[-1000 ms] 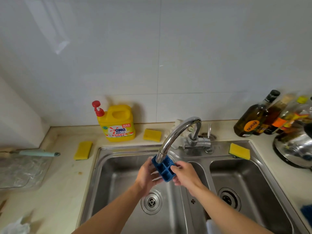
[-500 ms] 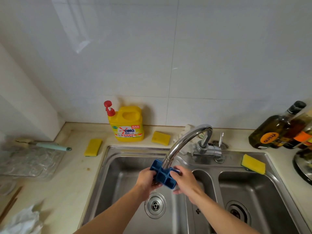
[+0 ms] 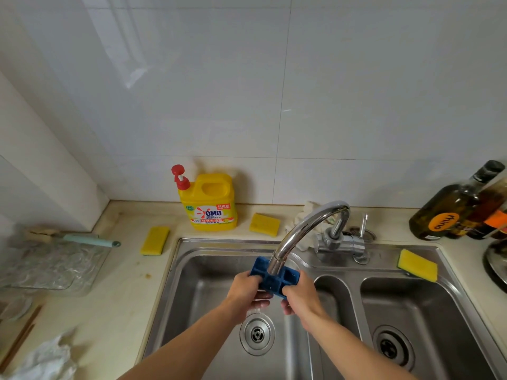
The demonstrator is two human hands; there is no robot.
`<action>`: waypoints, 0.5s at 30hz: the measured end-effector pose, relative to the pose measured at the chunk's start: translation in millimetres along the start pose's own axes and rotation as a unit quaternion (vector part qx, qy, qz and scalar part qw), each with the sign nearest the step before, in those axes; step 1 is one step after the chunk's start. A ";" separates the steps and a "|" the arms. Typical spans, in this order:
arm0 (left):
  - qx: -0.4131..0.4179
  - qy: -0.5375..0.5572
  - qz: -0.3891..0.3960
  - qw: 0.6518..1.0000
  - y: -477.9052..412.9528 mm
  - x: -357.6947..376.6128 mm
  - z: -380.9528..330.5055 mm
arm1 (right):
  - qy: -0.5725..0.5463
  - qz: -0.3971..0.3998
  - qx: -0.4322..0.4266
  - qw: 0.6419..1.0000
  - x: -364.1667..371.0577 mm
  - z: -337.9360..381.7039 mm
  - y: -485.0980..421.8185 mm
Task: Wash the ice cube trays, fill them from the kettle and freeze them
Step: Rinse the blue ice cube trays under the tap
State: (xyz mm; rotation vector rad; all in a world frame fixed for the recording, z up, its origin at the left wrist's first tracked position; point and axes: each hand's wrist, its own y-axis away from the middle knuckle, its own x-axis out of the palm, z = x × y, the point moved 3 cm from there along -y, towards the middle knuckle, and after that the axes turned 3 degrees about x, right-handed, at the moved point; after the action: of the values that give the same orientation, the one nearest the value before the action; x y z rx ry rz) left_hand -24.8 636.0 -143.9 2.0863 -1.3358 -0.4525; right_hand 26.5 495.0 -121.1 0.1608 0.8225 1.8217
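A small blue ice cube tray [image 3: 274, 278] is held right under the mouth of the chrome tap [image 3: 304, 231], over the left basin of the steel sink [image 3: 208, 270]. My left hand [image 3: 244, 290] grips the tray's left end and my right hand [image 3: 300, 294] grips its right end. The tray's open cells face up and towards me. The tap spout hides part of the tray's middle. Whether water is running cannot be made out. A kettle's edge [image 3: 496, 264] shows at the far right.
A yellow OMO detergent jug [image 3: 208, 204] stands behind the sink. Yellow sponges lie at the left [image 3: 155, 239], back [image 3: 264, 224] and on the sink's right rim [image 3: 417, 265]. Oil bottles [image 3: 455, 207] stand at right. A glass tray [image 3: 46, 263] and a green-handled tool [image 3: 87, 240] lie left.
The tray has turned flatter and more level under the spout, both hands still gripping it. The view has shifted left and lower; the kettle has slid to the frame's edge.
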 end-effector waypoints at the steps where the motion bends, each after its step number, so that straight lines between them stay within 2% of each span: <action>1: -0.013 -0.006 0.004 1.000 0.1 -0.9 1.1 | 0.018 -0.015 -0.011 1.000 0.0 1.3 -0.6; 7: -0.038 -0.002 0.029 0.999 0.7 0.1 8.3 | 0.090 -0.061 -0.069 0.992 -2.6 13.4 -1.4; 10: -0.029 0.019 0.051 0.998 5.2 3.7 11.0 | 0.126 -0.056 -0.098 0.985 -6.2 15.2 0.4; 15: -0.019 0.146 0.087 0.985 4.0 1.5 9.0 | 0.096 -0.050 -0.078 0.991 -17.6 14.3 3.6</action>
State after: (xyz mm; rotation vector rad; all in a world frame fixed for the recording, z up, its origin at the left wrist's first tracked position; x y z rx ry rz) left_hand -32.1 630.7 -148.0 1.8973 -1.3065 -0.0916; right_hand 37.7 485.5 -103.5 -0.1555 0.8026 1.8155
